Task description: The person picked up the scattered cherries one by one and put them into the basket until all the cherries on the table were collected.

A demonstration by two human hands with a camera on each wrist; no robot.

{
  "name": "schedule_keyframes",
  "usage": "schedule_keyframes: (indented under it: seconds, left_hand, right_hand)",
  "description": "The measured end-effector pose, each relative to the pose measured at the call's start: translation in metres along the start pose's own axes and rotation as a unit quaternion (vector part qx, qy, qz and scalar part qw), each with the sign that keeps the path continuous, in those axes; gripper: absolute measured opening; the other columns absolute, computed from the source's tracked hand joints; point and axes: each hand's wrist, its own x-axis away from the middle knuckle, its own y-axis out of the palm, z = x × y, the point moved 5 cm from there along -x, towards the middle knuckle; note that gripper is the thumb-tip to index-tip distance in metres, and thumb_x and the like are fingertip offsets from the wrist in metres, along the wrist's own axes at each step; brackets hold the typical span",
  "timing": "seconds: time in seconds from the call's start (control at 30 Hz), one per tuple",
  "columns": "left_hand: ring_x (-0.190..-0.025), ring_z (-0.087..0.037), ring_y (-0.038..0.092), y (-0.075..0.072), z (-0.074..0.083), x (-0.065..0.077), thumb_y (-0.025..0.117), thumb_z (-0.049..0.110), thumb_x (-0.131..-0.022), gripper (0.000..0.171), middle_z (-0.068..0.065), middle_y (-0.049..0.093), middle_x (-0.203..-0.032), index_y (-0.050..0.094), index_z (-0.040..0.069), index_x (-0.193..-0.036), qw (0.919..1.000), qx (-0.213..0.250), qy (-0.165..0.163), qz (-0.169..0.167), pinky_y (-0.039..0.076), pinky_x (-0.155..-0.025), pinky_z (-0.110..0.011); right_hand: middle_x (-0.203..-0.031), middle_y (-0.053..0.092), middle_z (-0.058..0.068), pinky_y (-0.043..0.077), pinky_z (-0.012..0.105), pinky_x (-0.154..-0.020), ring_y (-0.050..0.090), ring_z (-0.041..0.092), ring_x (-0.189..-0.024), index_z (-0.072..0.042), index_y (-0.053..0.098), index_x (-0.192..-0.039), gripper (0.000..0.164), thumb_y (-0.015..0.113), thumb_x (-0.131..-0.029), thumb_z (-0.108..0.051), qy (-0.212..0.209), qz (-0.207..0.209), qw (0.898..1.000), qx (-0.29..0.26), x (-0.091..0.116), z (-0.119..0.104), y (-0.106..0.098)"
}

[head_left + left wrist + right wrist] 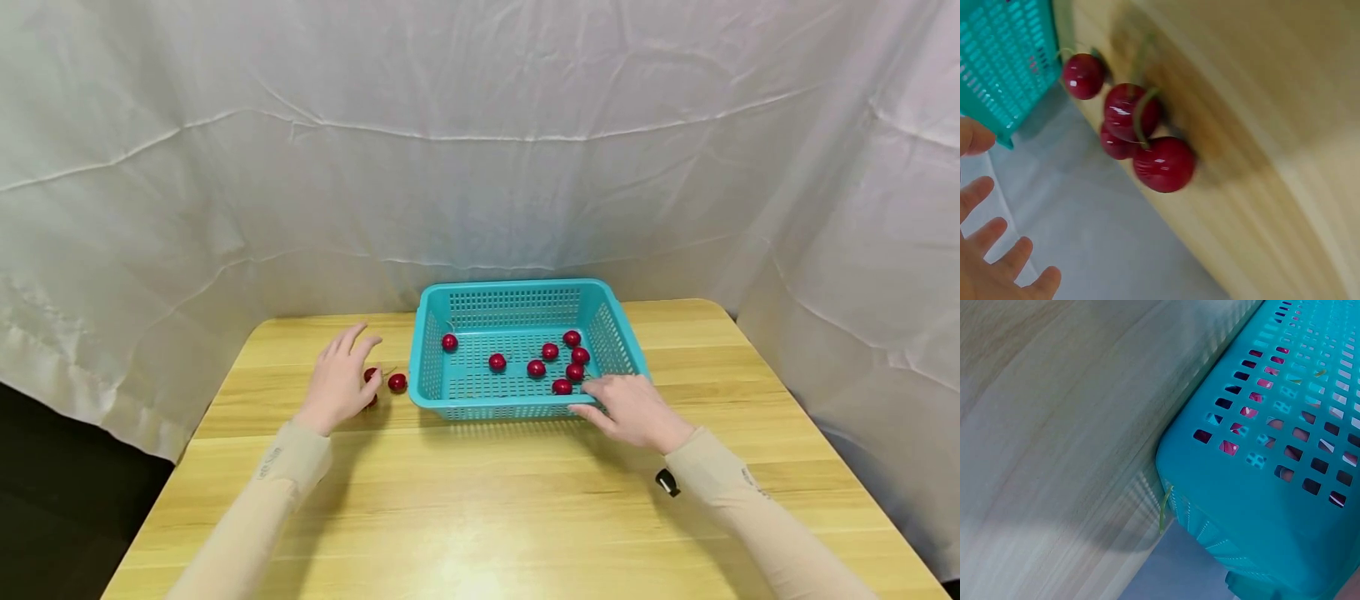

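A turquoise plastic basket point(517, 286) with slotted walls stands on the wooden table, several dark red cherries point(536, 368) scattered on its floor. My right hand point(630, 410) grips its front rim near the right corner, fingers over the inside and thumb in front. Left of the basket, several more cherries with green stems point(1165, 164) lie close together on the wood. My left hand point(335, 385) is over that group with fingers spread and holds nothing; in the head view it partly hides them. One loose cherry point(397, 383) sits nearest the basket's left wall.
The light wooden table point(480, 508) stretches in front of the basket. A pale grey cloth point(480, 192) hangs behind the table and along both sides. A small black object point(667, 482) shows at the right sleeve's cuff.
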Motion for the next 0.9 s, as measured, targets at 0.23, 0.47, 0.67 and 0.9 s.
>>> schedule_keyframes:
  seconds: [0.23,0.47,0.67,0.9]
  left_hand:
    - [-0.139,-0.049,0.04,0.009,-0.015,0.013,0.064,0.023,-0.093,0.047,-0.024,0.039,-0.155,0.055,0.006,-0.135,0.9992,-0.003,-0.006,-0.04,0.037,-0.109,-0.067]
    - [-0.133,-0.052,0.047,0.014,-0.022,0.021,0.067,0.025,-0.092,0.039,-0.024,0.045,-0.151,0.061,0.008,-0.127,0.9979,-0.006,0.002,-0.065,0.043,-0.099,-0.071]
    - [-0.13,-0.054,0.049,0.016,-0.025,0.024,0.063,0.019,-0.091,0.04,-0.025,0.044,-0.151,0.061,0.009,-0.129,0.9949,-0.005,0.003,-0.1,0.043,-0.098,-0.072]
    - [-0.125,-0.053,0.052,0.018,-0.026,0.028,0.064,0.014,-0.089,0.045,-0.027,0.047,-0.148,0.059,0.006,-0.132,0.9923,0.001,0.008,-0.123,0.044,-0.102,-0.067]
  right_hand:
    - [-0.06,0.046,-0.014,0.024,0.019,-0.046,0.047,0.003,-0.055,-0.025,0.055,-0.071,0.031,0.067,-0.094,-0.042,0.0,0.002,1.0,0.001,0.0,0.001,0.001]
    - [-0.059,0.042,-0.014,0.022,0.019,-0.046,0.042,0.003,-0.054,-0.025,0.053,-0.07,0.033,0.067,-0.094,-0.042,0.0,-0.001,1.0,-0.001,0.0,0.001,0.001]
    - [-0.059,0.04,-0.014,0.022,0.019,-0.047,0.041,0.002,-0.054,-0.025,0.051,-0.069,0.034,0.067,-0.095,-0.042,0.0,-0.001,1.0,0.0,0.0,0.0,0.001]
    - [-0.058,0.036,-0.014,0.019,0.019,-0.047,0.037,0.003,-0.053,-0.025,0.048,-0.068,0.037,0.067,-0.095,-0.043,0.003,-0.006,1.0,-0.003,-0.001,0.001,0.001]
